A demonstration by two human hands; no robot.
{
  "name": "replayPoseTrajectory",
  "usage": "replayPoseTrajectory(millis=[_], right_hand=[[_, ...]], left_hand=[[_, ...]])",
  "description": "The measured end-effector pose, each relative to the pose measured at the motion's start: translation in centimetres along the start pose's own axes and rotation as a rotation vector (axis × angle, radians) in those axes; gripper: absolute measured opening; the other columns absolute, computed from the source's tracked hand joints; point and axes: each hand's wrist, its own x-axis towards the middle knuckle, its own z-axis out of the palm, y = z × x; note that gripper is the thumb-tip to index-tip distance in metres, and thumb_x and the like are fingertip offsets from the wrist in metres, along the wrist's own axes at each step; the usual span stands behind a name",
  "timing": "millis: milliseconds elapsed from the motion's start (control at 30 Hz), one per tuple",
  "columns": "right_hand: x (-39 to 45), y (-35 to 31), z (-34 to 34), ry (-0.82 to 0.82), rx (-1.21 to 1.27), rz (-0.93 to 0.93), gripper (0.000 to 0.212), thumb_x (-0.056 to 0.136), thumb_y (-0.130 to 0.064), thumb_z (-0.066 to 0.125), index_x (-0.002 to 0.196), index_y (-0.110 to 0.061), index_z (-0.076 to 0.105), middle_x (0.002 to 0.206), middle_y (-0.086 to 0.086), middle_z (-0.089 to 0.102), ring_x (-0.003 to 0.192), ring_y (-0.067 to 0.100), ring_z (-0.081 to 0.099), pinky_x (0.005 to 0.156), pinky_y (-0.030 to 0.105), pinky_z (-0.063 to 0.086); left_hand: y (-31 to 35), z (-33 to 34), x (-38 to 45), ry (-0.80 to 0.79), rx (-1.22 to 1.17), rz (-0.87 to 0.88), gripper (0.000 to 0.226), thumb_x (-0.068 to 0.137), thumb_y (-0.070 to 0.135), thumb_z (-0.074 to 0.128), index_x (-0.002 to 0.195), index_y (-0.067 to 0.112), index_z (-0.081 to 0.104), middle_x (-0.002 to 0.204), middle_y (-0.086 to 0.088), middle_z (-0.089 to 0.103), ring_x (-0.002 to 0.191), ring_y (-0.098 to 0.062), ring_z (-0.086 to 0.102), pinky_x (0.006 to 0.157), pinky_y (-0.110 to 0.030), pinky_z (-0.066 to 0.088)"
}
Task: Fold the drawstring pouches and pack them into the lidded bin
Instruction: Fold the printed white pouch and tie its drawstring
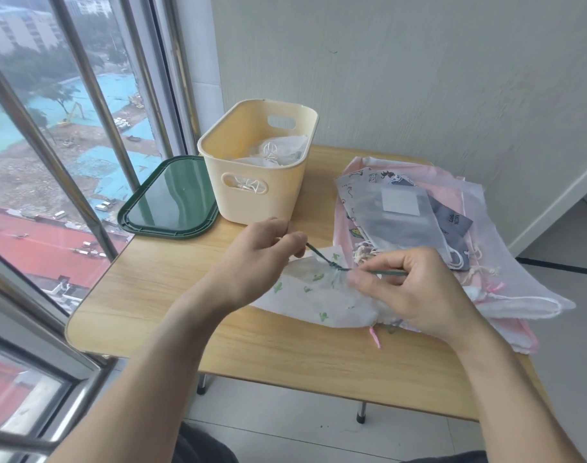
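Observation:
A white pouch with green cactus prints [318,300] lies on the wooden table [158,295] in front of me. My left hand [262,259] pinches one end of its dark green drawstring [318,253]. The other end, together with the gathered neck of the pouch, is pinched by my right hand [415,292]. The cord is pulled taut between them. The cream bin [252,195] stands open behind, with white folded pouches inside. Its green lid [171,202] lies flat to its left.
A pile of several unfolded pouches [412,215], pink, white and printed, covers the table's right side. A large window with metal bars [95,182] runs along the left. A pale wall stands behind the table.

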Motion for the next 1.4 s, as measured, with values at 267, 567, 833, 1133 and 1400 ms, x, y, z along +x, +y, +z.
replayPoseTrajectory(millis=[267,567,833,1133,1400], right_hand=[[0.1,0.9,2.7,0.183,-0.163,-0.205,0.006,0.079,-0.023,0.085,0.082,-0.019,0.080,0.074,-0.002,0.073,0.061,0.019,0.068,0.054,0.026,0.054],[0.7,2.1,5.0,0.014,-0.485,-0.398,0.006,0.080,-0.029,0.082,0.084,-0.025,0.080,0.064,-0.008,0.066,0.057,0.015,0.053,0.057,0.030,0.047],[0.0,1.8,4.3,-0.160,-0.299,-0.075,0.018,0.074,-0.038,0.087,0.088,-0.032,0.078,0.070,-0.028,0.066,0.069,-0.003,0.062,0.063,0.012,0.045],[-0.2,0.4,1.1,-0.240,-0.291,-0.019,0.025,0.083,-0.028,0.080,0.066,-0.025,0.062,0.039,-0.018,0.039,0.040,0.006,0.036,0.046,0.012,0.027],[0.6,1.8,1.1,-0.121,-0.012,-0.150,0.023,0.093,-0.026,0.069,0.073,-0.016,0.067,0.057,0.016,0.047,0.048,0.013,0.040,0.051,0.024,0.038]], left_hand=[[0.4,0.2,-0.3,0.005,-0.153,0.079,0.026,0.084,0.033,0.055,0.062,0.021,0.063,0.062,0.002,0.043,0.057,-0.014,0.034,0.056,-0.029,0.026],[0.2,0.7,-0.7,-0.129,-0.267,-0.087,0.031,0.103,0.020,0.050,0.077,0.004,0.056,0.075,-0.005,0.071,0.041,-0.011,0.029,0.040,-0.017,0.026],[-1.2,2.1,-0.4,-0.250,-0.194,-0.123,0.026,0.106,0.008,0.038,0.089,0.011,0.058,0.069,0.001,0.056,0.047,-0.007,0.035,0.047,-0.015,0.032],[-1.1,2.9,-0.4,-0.216,0.045,-0.066,0.012,0.094,0.016,0.065,0.089,0.013,0.076,0.066,0.004,0.072,0.055,-0.014,0.054,0.054,-0.029,0.043],[-0.6,3.3,-0.2,-0.262,0.045,-0.008,0.033,0.101,0.022,0.055,0.073,0.013,0.070,0.052,0.010,0.052,0.050,-0.011,0.037,0.049,-0.021,0.032]])
